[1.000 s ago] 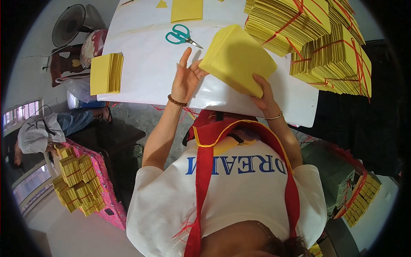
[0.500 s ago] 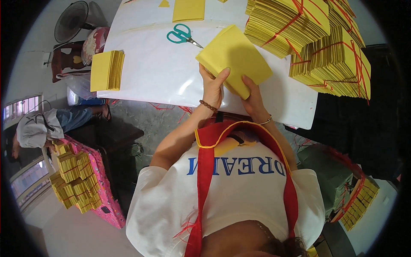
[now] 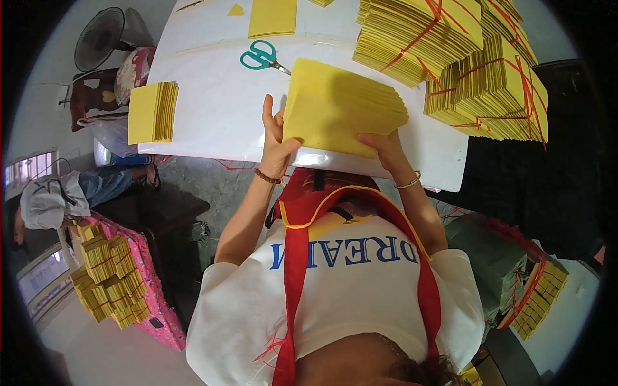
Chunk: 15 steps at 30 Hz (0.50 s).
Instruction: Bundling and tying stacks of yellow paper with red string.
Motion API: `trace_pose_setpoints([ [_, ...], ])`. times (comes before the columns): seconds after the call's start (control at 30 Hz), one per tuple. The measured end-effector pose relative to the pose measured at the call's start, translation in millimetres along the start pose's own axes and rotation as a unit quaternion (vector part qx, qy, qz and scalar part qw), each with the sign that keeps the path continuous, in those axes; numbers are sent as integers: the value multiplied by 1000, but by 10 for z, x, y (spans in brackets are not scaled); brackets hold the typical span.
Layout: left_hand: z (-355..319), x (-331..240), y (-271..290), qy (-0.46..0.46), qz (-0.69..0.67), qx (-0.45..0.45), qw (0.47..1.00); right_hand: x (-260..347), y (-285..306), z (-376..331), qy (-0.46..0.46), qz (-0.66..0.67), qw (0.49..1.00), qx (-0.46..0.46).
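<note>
Between my two hands, over the near edge of the white table (image 3: pixel 212 119), is a stack of yellow paper sheets (image 3: pixel 341 109), its layers fanned a little at the right end. My left hand (image 3: pixel 277 141) grips its left end, thumb on the near corner and index finger stretched up beside it. My right hand (image 3: pixel 384 149) holds the near right edge, thumb on top and the other fingers hidden underneath. Just beyond the stack lie scissors (image 3: pixel 261 56) with teal handles, blades pointing toward it.
Red-tied yellow bundles (image 3: pixel 418 38) are piled at the far right. A smaller yellow stack (image 3: pixel 152 112) stands at the table's left edge, another yellow stack (image 3: pixel 272 17) at the back. Leftward, a person in a white shirt (image 3: pixel 55 201) is near a pink-covered surface (image 3: pixel 161 309) bearing bundles. A fan (image 3: pixel 100 38) stands beyond.
The yellow stack has turned from slanted to nearly level and come nearer to me. My left hand has shifted left and down, its index finger now extended. The view has moved slightly.
</note>
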<state>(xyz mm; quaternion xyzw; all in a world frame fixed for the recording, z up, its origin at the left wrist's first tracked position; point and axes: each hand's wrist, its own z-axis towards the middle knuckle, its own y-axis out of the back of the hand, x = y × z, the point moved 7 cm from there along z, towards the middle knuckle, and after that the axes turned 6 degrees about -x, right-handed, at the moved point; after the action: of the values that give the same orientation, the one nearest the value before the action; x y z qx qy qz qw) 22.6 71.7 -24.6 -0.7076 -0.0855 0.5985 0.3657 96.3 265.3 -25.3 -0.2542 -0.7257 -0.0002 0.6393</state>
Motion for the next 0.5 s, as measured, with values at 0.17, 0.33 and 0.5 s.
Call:
trace_pose_setpoints([
  [0.17,-10,44,41,19,154,-71,985,35,-23,110,16,-40,999,-16],
  [0.33,33,363,279,207,208,-198,935,-278,26,347,-119,-46,992,-24],
  [0.5,127,354,291,186,233,-144,944,-363,143,331,-121,-59,989,-57],
])
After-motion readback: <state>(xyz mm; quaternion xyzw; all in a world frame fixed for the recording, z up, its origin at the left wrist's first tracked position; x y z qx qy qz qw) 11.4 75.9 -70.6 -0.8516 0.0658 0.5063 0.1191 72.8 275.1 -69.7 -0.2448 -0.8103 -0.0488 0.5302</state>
